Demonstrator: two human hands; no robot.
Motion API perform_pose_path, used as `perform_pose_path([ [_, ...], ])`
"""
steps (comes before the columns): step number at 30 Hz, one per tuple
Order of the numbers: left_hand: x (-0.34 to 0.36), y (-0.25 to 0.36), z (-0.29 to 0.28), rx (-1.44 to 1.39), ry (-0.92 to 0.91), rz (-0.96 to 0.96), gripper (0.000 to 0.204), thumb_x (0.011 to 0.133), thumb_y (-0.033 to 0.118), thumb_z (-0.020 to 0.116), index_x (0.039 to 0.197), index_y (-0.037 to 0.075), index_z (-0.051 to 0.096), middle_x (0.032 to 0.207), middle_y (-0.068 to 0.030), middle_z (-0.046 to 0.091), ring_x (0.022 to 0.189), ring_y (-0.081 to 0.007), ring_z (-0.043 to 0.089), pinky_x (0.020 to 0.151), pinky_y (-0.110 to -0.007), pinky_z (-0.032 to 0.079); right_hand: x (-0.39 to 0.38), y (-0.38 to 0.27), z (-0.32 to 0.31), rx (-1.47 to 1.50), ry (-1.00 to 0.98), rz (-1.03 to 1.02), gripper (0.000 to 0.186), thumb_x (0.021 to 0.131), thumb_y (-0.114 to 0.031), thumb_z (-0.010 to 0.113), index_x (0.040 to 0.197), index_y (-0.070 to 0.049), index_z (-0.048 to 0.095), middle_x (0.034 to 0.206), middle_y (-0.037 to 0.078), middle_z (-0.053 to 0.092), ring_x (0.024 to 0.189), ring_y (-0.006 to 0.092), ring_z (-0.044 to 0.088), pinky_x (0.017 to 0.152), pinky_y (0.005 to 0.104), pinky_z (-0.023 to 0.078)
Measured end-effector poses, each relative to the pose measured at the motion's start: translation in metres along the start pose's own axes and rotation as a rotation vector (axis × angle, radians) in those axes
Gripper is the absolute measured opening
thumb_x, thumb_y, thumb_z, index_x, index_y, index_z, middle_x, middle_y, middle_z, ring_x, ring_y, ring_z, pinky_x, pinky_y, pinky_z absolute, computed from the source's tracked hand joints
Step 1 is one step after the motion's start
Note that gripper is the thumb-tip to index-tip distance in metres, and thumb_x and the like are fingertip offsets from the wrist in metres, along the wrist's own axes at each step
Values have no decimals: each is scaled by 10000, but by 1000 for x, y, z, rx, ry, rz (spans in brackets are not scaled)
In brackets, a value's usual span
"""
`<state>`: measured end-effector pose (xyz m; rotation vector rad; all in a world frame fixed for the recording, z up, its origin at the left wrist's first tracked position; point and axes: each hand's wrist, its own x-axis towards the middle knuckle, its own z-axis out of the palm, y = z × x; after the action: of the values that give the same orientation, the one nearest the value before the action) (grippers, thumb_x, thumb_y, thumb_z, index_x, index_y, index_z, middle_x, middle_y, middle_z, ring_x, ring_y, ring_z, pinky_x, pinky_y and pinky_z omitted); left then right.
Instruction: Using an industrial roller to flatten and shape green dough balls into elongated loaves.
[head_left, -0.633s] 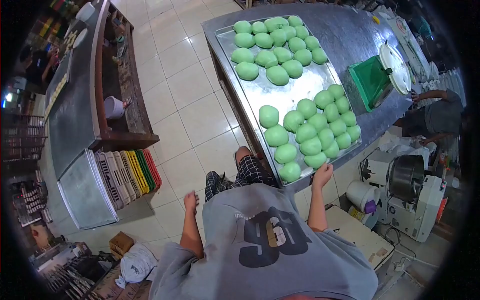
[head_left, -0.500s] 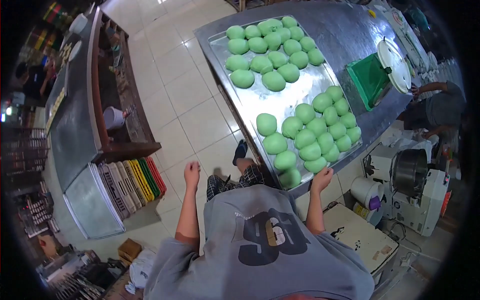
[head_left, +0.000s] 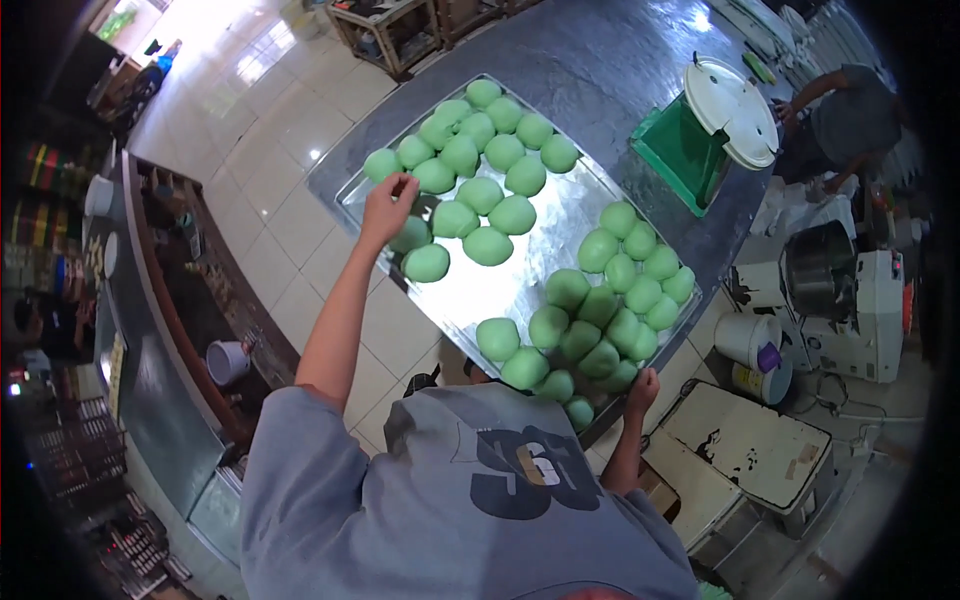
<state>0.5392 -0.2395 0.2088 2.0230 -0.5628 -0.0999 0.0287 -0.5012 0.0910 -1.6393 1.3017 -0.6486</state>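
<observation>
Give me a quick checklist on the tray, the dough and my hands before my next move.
1. Tray lying on the table: ok.
2. Dough balls all separated: not ok; many touch.
3. Bare strip between the two dough groups: ok.
4. Left hand touching dough: cannot tell; it is at the tray's left side.
5. Right hand gripping the tray: cannot tell; it is at the near right edge.
6. Green stand apart from tray: ok.

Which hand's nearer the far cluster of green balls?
Left. The left hand is at the far cluster, by its left side; contact unclear. The right hand is farther off, at the near end of the tray, beside the near cluster.
</observation>
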Motion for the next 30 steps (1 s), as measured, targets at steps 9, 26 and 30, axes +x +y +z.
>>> perform_pose_path([
  [9, 142, -60, 13, 367, -28, 205, 276, 805, 277, 604, 902, 19, 611, 822, -162, 628, 781, -294, 613, 700, -366, 477, 2, -15, 28, -362, 293, 222, 266, 836, -223, 545, 717, 6, 482, 642, 94, 521, 608, 194, 489, 587, 358, 408],
  [26, 259, -170, 42, 618, -693, 194, 422, 772, 319, 579, 706, -96, 553, 648, -265, 556, 567, -332, 522, 561, -465, 398, 2, -65, 46, -740, 500, 507, 319, 858, -427, 475, 856, -136, 604, 814, 143, 637, 800, 355, 605, 690, 476, 473],
  [30, 235, -166, 40, 618, -468, 261, 439, 776, 372, 574, 814, -65, 572, 718, -261, 574, 608, -368, 506, 581, -496, 379, 2, -78, 50, -698, 474, 623, 324, 854, -435, 463, 872, -163, 638, 830, 132, 645, 807, 333, 618, 703, 452, 488],
])
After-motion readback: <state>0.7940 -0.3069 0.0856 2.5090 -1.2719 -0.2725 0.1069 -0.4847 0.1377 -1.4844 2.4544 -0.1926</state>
